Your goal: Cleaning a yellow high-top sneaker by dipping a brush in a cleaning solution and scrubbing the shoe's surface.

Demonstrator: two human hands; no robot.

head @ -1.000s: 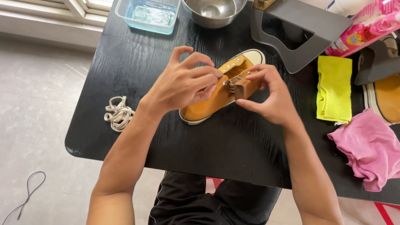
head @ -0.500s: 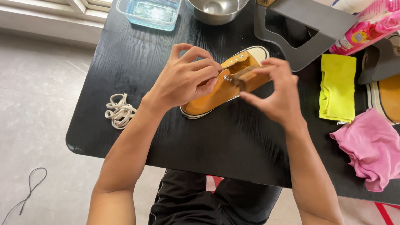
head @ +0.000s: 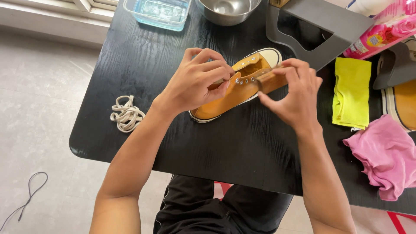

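A mustard-yellow canvas sneaker (head: 234,93) with a white sole lies on its side on the black table (head: 242,143), without laces. My left hand (head: 195,82) grips its upper from the left, fingers curled over the eyelet edge. My right hand (head: 294,99) holds what looks like a small brown wooden brush (head: 271,81) against the eyelet side near the toe. My fingers hide most of the brush.
A bundle of cream laces (head: 126,113) lies at the table's left. A yellow cloth (head: 352,93), a pink cloth (head: 385,156) and a second sneaker (head: 403,102) are at the right. Behind stand a steel bowl (head: 227,8), a clear container (head: 158,11) and a grey stand (head: 320,26).
My right hand has slid a little toward the toe with the brown brush. The left hand has shifted its fingers along the eyelet edge. The sneaker stays in place.
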